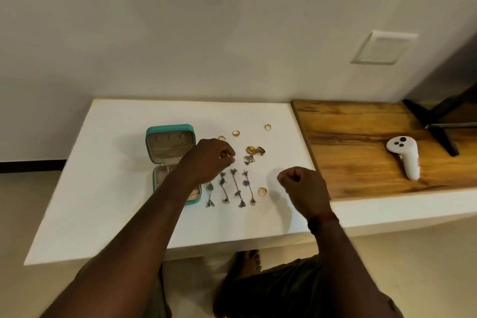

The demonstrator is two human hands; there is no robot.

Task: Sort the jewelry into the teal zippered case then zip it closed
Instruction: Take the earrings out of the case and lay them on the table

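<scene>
Pinching fingers together over nothing I can see, left hand point(206, 159) hovers beside open teal zippered case point(169, 148) near white desk's point(103, 201) left edge, right hand point(300, 184) loosely curled, seemingly empty; thin silver dangling earrings point(229, 187) mid-desk could snag or scatter if brushed.

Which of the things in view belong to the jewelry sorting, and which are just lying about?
Job: open teal case; four gold rings; gold ornaments; four silver dangling pieces; left hand and right hand, both curled.

Lying about: white controller; black stand; wall plate.
</scene>
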